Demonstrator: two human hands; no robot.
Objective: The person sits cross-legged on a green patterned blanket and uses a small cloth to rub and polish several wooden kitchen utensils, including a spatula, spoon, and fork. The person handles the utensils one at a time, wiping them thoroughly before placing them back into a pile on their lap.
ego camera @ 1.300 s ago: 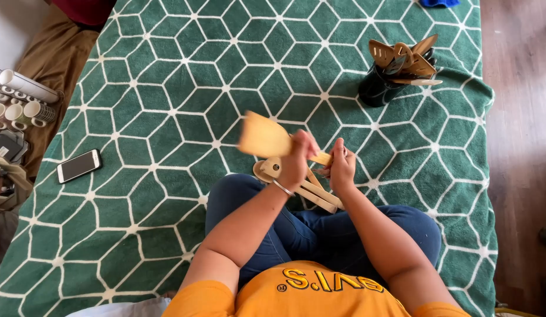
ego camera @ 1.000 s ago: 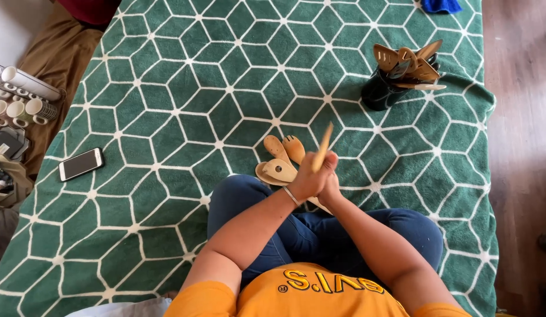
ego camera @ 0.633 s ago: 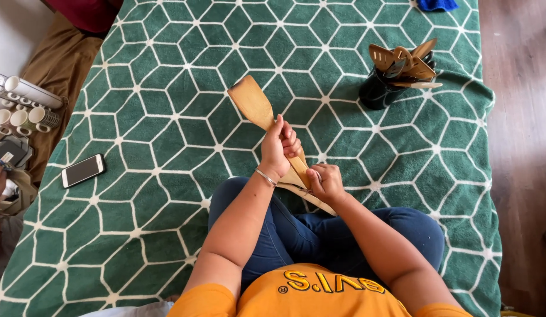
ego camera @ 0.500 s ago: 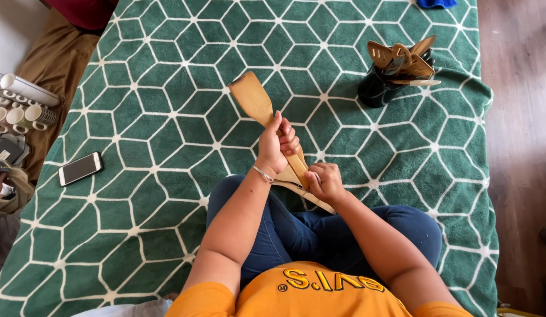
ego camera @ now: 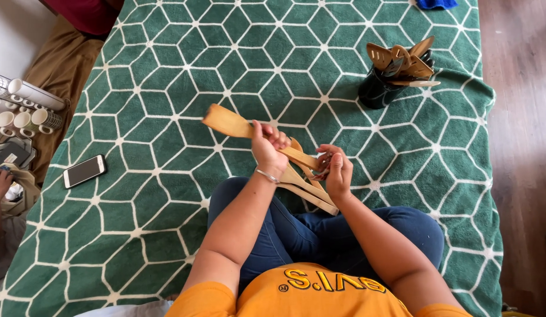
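both hands around wooden spatula

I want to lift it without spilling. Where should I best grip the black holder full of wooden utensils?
Probably grip the black utensil holder around its bare lower wall, coming from the near left side. The wooden utensils fan out of its top toward the right, so a grasp from above or from the right would meet them.
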